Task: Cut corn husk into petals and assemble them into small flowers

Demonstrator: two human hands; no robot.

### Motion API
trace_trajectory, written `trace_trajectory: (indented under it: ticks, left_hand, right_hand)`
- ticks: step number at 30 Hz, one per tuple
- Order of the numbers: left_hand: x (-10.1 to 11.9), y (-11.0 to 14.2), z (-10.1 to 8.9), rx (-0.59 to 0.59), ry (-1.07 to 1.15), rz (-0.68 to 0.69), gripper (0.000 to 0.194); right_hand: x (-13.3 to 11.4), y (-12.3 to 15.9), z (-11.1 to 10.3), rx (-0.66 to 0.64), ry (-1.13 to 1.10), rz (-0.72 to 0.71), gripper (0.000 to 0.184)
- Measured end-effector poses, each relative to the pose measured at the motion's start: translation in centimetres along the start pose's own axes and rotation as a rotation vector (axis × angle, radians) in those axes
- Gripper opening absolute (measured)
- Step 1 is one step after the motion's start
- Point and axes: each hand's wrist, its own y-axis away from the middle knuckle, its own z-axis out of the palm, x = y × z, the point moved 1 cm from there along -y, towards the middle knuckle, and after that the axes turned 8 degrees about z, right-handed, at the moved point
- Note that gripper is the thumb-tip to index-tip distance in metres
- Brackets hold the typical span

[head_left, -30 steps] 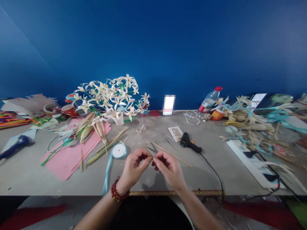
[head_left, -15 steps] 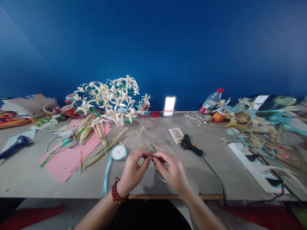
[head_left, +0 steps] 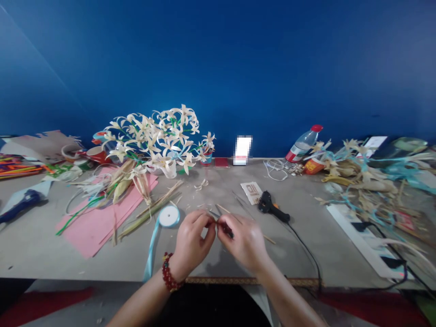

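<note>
Above the table's front edge, my left hand point(head_left: 192, 238), with a red bead bracelet point(head_left: 169, 272) at the wrist, has thumb and fingers pinched together. Facing it, my right hand point(head_left: 243, 238) is pinched too, and the fingertips of both nearly meet. Whatever lies between them is too small and covered to name. Just beyond the fingertips shows a thin grey piece point(head_left: 213, 214). A slim wooden stick point(head_left: 269, 239) runs behind my right hand. Left of my left hand lies a roll of light blue ribbon point(head_left: 169, 216), its tail reaching the table edge.
A black glue gun point(head_left: 272, 207) and its cord lie to the right, near a white power strip point(head_left: 354, 240). Pale husk flowers point(head_left: 163, 141) stand at the back left, behind pink paper sheets point(head_left: 86, 231). A tilted bottle point(head_left: 303, 145) leans by the wall.
My fingers have closed in, with my right hand's fingers more curled. The thin greenish strip that showed between the fingertips is now hidden.
</note>
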Motion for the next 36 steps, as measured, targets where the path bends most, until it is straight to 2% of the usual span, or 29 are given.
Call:
trace_trajectory:
  ticks: [3,7,10,14,24,31,36]
  left_hand:
    - [0.2,-0.2,-0.3,-0.002,0.048,-0.018,0.013]
    - [0.4,-0.5,-0.8,0.012,0.161,-0.051,0.013]
    - [0.4,-0.5,-0.9,0.016,0.213,-0.069,0.012]
    - [0.4,-0.5,-0.8,0.029,0.189,-0.051,0.011]
    - [0.2,-0.3,-0.9,-0.03,0.023,-0.014,0.012]
    - [0.2,0.0,0.3,-0.005,-0.091,0.048,0.012]
    - [-1.5,-0.3,0.2,0.03,-0.241,0.049,0.011]
  right_hand:
    - [0.4,-0.2,0.2,-0.07,-0.157,0.073,0.008]
    - [0.9,-0.4,0.7,-0.228,-0.651,0.301,0.014]
    - [1.1,-0.4,1.0,-0.255,-0.832,0.377,0.018]
    - [1.1,-0.2,1.2,-0.242,-0.805,0.365,0.016]
    - [0.9,0.0,0.6,-0.153,-0.424,0.176,0.008]
    - [1.2,-0.2,1.3,-0.064,-0.36,0.135,0.009]
    - [1.2,-0.1,0.8,-0.14,-0.497,0.132,0.011]
